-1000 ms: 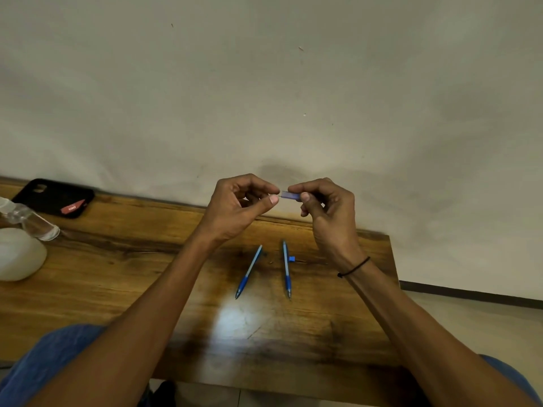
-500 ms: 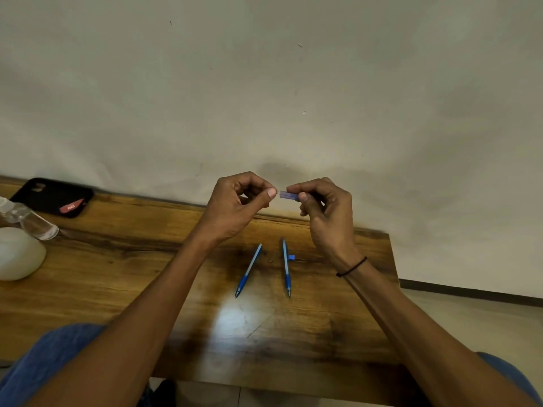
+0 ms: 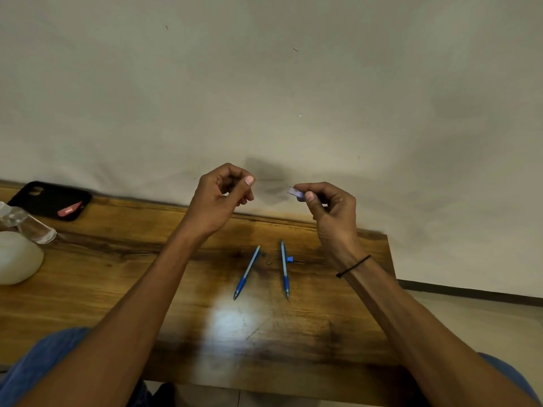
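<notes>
Short lilac pen piece [image 3: 292, 191] is pinched by R hand [image 3: 332, 212], centre frame; faint thin rod [image 3: 269, 180] by L hand [image 3: 219, 198]. Hands, joined before, are parted

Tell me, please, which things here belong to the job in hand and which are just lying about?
In the job: purple piece in the right hand; thin strand pinched by the left hand; two blue pens; small blue part beside one pen.
Lying about: black phone; clear bottle; white rounded object.
</notes>
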`<state>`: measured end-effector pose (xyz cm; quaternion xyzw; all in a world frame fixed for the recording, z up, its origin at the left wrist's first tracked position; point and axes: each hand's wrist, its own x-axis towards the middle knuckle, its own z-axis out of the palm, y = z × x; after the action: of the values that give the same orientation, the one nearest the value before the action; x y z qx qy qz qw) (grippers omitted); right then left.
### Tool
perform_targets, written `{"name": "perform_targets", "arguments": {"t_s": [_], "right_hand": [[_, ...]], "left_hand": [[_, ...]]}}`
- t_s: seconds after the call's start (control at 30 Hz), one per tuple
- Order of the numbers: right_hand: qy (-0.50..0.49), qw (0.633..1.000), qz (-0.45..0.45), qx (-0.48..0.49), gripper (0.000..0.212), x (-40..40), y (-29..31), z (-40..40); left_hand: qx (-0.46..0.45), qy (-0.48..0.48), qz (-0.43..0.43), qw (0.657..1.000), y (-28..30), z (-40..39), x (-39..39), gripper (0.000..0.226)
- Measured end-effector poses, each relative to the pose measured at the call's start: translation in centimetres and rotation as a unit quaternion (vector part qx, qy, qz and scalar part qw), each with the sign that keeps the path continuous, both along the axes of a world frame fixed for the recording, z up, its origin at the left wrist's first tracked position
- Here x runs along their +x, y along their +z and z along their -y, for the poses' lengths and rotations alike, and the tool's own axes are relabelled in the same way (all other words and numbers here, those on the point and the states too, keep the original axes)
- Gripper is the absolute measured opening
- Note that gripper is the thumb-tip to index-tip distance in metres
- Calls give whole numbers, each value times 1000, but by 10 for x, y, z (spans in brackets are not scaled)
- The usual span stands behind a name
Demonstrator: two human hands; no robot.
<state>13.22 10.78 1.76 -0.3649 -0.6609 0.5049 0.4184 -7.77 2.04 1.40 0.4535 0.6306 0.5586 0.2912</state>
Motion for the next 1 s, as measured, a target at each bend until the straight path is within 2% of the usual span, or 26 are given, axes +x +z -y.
{"name": "perform_targets", "arguments": {"t_s": [0.07, 0.13, 0.23, 0.33, 0.43, 0.63, 0.77, 0.87, 0.93, 1.0], "right_hand": [[10, 997, -40, -67, 20, -1, -3, 1], [34, 981, -99, -165, 16, -3, -5, 6], [78, 937, -173, -292, 15, -10, -9, 18], [112, 903, -211, -358, 23, -19, -13, 30], [130, 890, -220, -377, 24, -22, -15, 35], [145, 890, -217, -374, 30, -20, -23, 31], [148, 927, -124, -321, 37, -16, -29, 23], [94, 960, -25, -262, 29, -6, -36, 8], [79, 980, 102, -154, 15, 5, -40, -8], [119, 958, 260, -16, 14, 14, -46, -23]], "left_hand": [[-1, 32, 110, 993, 0, 0, 8, 11], [-6, 40, 241, 970, -1, 0, 25, 12], [-5, 35, 346, 937, -3, -3, 48, 11], [-3, 21, 413, 910, -4, -4, 60, 17], [-9, 24, 452, 892, -4, -3, 58, 20], [-15, 16, 439, 898, 1, -3, 51, 11], [-8, 16, 437, 899, 0, -3, 51, 10], [-2, 11, 424, 906, -1, -4, 48, 10], [-10, 10, 399, 917, -5, -5, 46, 11], [-24, 7, 378, 925, -9, -4, 46, 14]]}}
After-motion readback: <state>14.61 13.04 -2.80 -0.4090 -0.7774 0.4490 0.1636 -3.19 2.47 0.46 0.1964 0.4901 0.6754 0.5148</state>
